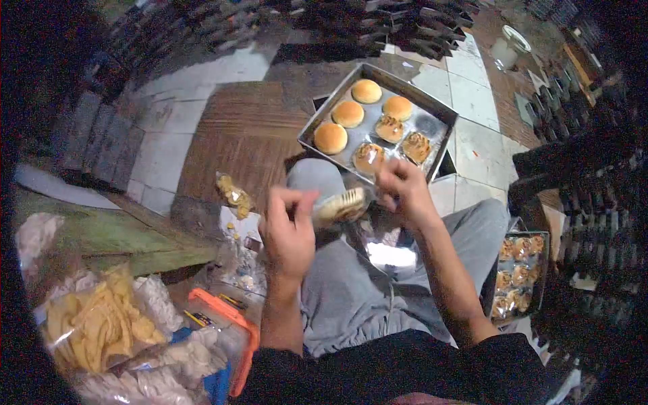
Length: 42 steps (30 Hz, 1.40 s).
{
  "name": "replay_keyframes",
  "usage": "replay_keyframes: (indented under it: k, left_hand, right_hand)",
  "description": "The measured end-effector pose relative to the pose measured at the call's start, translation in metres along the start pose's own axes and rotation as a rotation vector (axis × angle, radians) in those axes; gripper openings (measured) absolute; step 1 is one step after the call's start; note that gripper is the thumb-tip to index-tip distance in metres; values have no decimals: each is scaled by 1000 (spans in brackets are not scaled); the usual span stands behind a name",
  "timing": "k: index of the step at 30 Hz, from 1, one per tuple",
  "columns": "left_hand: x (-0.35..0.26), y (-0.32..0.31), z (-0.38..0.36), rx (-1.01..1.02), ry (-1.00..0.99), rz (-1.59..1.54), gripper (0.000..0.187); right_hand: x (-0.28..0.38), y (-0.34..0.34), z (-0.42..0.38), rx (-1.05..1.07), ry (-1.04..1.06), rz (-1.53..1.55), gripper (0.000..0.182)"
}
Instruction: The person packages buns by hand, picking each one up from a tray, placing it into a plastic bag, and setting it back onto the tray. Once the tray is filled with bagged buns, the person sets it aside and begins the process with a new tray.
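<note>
My trousers [341, 300] are grey and my shirt [337, 378] is black. The smooth buns [331, 138] have golden-brown tops with paler edges.

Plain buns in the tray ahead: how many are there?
4: three plain buns line the tray's left wall; the fourth bun sits to their right, partly behind a topped bun.

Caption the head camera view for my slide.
A wrapped bun between the left hand and right hand, near a metal tray holding more buns.

Pale tiles [165, 152] and brown wood-patterned patches [233, 128] — a mixed floor, dim edges.
</note>
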<state>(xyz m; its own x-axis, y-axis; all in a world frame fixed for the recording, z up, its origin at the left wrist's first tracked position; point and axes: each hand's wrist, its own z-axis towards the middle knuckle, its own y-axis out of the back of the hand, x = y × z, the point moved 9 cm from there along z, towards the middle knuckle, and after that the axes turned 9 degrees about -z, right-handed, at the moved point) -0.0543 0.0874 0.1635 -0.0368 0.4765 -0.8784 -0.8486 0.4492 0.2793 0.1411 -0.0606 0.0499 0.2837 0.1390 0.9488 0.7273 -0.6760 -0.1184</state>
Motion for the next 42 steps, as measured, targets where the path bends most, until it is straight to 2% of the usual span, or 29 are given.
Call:
replay_keyframes:
  k: [1, 2, 4, 5, 6, 8, 10, 11, 12, 13, 15, 16, 18, 20, 22, 24, 25, 26, 27, 28, 29, 30, 32, 35, 37, 38, 39, 40, 42]
  left_hand:
    - [-5, 2, -8, 26, -21, 23, 22]
    - [-3, 6, -17, 11, -20, 39, 22]
    - [55, 8, -48, 90, 388, -17, 23]
    - [103, 7, -79, 127, 660, -141, 20]
    - [95, 6, -89, 122, 653, -131, 20]
    - [79, -12, -109, 36, 720, -327, 29]
    - [73, -35, -124, 76, 801, -459, 34]
    - [63, -45, -116, 158, 591, -257, 37]
    - [53, -57, -111, 233, 372, -60, 42]
    - [56, -74, -116, 334, 188, 72, 53]
    - [29, -96, -110, 397, 72, 105, 54]
    - [10, -107, -107, 440, -32, 142, 55]
    - [-1, -114, -97, 444, -21, 67, 51]
    - [-12, -116, -89, 439, -114, 54, 51]
    - [-13, -112, -88, 446, -143, 46, 43]
    - [14, -112, -92, 496, -69, 5, 35]
    - [35, -116, -99, 513, 85, -117, 29]
    - [46, -119, -109, 534, 115, -73, 26]
    - [62, -126, -122, 588, 211, -43, 24]
    - [68, -133, -127, 589, 206, -55, 24]
    - [75, -151, -142, 785, 189, 65, 24]
    - [85, -165, -160, 981, 171, 189, 26]
    - [102, -178, -178, 1042, 129, 156, 25]
    - [102, -182, -182, 1120, 76, 193, 26]
    - [103, -179, -182, 1154, 64, 257, 27]
    - [110, -179, -184, 1188, 142, 251, 28]
    - [112, -179, -185, 1217, 222, 244, 29]
    - [107, -180, -183, 1221, 214, 247, 29]
    - [94, -177, -181, 1174, 219, 273, 33]
  right_hand:
    - [-5, -9, -9, -17, 74, 32, 18]
    - [-28, -17, -15, 27, 2, 120, 19]
    - [-88, -30, -20, 90, -174, 184, 23]
    - [-113, -38, -22, 94, -237, 301, 24]
    - [-129, -47, -26, 98, -300, 415, 25]
    - [-134, -51, -25, 104, -285, 394, 27]
    - [-136, -28, -20, -79, -95, 28, 37]
    - [-109, -32, -38, -41, -270, 365, 46]
    - [-102, -32, -40, 57, -315, 568, 47]
    - [-108, -16, -35, 47, -242, 502, 48]
    - [-95, 6, -32, 16, -126, 273, 51]
    - [-95, 19, -28, 55, -221, 208, 55]
    - [-78, 62, -2, -13, -273, 134, 59]
    - [-72, 135, 66, -95, 11, 45, 55]
    - [-33, 194, 35, -549, -276, 62, 68]
    - [-13, 232, 20, -884, 4, -964, 63]
    - [-17, 211, 8, -793, 124, -1064, 57]
    - [-28, 183, -14, -693, 238, -1166, 53]
    - [-45, 147, -36, -442, -49, -1156, 40]
    - [-76, 118, -60, -402, -125, -1096, 33]
    - [-98, 84, -79, -286, 37, -1110, 29]
    - [-155, 61, -95, -81, -6, -1261, 23]
    - [-186, 19, -130, -70, 189, -1268, 21]
    - [-149, 7, -131, -86, 213, -1461, 23]
    - [-138, 9, -135, -73, 158, -1376, 25]
    - [-139, 10, -135, -60, 112, -1293, 28]
    - [-161, 16, -135, 22, -55, -1171, 31]
    - [-166, 23, -136, 13, -53, -1167, 31]
    - [-162, 6, -144, 198, 259, -1417, 33]
